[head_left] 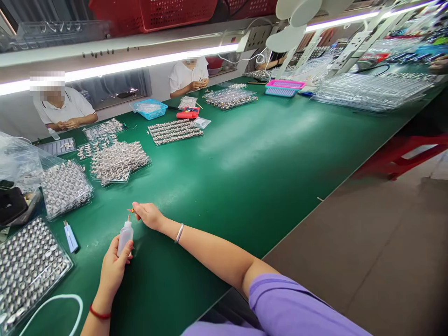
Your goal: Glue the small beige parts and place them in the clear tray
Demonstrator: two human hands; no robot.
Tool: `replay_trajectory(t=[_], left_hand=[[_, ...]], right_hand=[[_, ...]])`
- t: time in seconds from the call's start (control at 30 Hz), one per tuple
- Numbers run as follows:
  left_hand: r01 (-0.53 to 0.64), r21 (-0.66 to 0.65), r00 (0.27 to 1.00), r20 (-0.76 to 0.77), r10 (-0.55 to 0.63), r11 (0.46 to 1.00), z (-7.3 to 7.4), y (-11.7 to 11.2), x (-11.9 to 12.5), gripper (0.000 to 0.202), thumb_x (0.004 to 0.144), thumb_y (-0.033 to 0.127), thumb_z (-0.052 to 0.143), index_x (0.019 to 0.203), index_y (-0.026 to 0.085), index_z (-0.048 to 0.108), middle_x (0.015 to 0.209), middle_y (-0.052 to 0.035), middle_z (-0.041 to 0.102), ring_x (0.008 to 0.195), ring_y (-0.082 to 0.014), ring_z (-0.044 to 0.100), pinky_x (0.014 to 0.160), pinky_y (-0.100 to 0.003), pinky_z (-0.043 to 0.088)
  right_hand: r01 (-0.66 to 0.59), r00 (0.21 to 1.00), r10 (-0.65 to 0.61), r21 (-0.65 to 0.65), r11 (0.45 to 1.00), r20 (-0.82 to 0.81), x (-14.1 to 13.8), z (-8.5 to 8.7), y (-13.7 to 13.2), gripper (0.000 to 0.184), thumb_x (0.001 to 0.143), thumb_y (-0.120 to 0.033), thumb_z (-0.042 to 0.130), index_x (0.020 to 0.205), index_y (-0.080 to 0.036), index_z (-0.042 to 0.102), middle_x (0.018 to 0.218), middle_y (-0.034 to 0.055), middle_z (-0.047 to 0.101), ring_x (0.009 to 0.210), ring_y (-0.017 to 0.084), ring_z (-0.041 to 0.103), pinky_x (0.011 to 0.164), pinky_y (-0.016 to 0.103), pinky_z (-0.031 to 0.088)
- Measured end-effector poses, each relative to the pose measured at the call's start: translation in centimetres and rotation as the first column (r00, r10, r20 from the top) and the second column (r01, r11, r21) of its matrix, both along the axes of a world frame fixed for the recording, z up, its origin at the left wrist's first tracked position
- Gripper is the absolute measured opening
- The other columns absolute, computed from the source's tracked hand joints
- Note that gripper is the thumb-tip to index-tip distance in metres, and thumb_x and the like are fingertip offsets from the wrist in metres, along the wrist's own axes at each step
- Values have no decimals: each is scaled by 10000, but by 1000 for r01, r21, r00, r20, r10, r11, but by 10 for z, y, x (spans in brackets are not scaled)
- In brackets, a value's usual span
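Note:
My left hand [117, 261] is wrapped round a small translucent squeeze bottle [125, 237], which stands nearly upright with its narrow nozzle pointing up. Close to the nozzle tip, my right hand [149, 215] is closed in a pinch on a small orange-and-black piece [132, 211]. That piece is too small to name, and whether it touches the nozzle I cannot tell. Left of the bottle, a light-blue utility knife [71, 237] lies on the green tabletop [224, 200].
Trays of small metal parts [33, 270] line the left side, with a stacked pile [117, 161] farther back. A white cable [52, 298] curves at the lower left. Across the table two people in white tops [66, 107] work. Baskets [150, 108] stand along the back.

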State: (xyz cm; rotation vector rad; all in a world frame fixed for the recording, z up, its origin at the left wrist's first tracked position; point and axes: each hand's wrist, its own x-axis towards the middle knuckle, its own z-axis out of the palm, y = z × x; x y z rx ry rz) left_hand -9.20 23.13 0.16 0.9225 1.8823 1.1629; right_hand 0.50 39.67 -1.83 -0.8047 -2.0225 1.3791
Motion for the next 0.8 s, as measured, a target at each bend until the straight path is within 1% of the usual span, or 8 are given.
replay_trajectory(t=[0.1,0.2,0.3,0.37,0.47,0.53,0.63,0.8], left_hand=[[1,5,1000,3,-1,1000,1,0,0,647,696,695,653,1067,167,597,757,-3,628,597,-164,579,555,-284,465],[2,10,1000,9,-2,1000,1,-1,1,640,702,692,650,1059,165,590,755,-3,626,600,-161,579,555,-281,466],[-1,16,1000,15,1,1000,2,0,2,617,706,684,651,1042,171,592,772,-11,640,619,-167,596,578,-287,481],[-6,21,1000,18,6,1000,3,0,2,606,702,682,653,1030,176,593,784,-17,650,636,-177,614,589,-295,492],[-12,28,1000,25,11,1000,3,0,2,607,690,683,659,1018,176,590,801,-26,660,652,-189,634,592,-305,505],[-17,35,999,29,16,999,3,0,3,611,688,681,660,1021,173,590,813,-31,663,659,-189,637,595,-308,513],[-24,47,999,36,23,999,4,-1,4,614,691,671,665,1037,170,590,813,-33,669,658,-186,637,604,-311,521],[-40,59,998,46,37,997,4,-1,4,612,682,672,674,1022,170,596,796,-28,669,646,-181,635,611,-316,525]], right_hand=[[37,999,-38,23,999,38,0,-1,3,691,1016,-551,166,564,-183,537,585,-4,569,589,108,523,624,219,400],[163,980,-171,79,983,100,6,-1,15,661,1038,-486,107,742,-182,614,723,25,630,680,135,560,662,239,405],[282,937,-311,182,942,158,16,-5,30,424,1043,-416,259,979,-192,613,954,83,645,870,191,570,782,288,407],[302,915,-354,251,920,194,20,-9,36,276,1017,-358,387,1012,-186,604,1008,119,613,951,232,547,860,333,401],[284,906,-363,326,902,216,19,-18,39,175,974,-252,469,1032,-172,613,1035,144,569,989,266,519,926,388,399],[270,913,-355,355,895,200,16,-23,38,223,938,-145,467,1110,-163,607,1089,150,546,1012,266,511,951,393,406],[266,929,-338,366,892,148,14,-28,39,390,878,-26,428,1222,-140,570,1154,151,519,1059,246,516,984,366,421],[302,938,-341,337,892,62,15,-34,49,371,879,-46,407,1193,-139,581,1145,131,522,1053,218,558,990,373,455]])
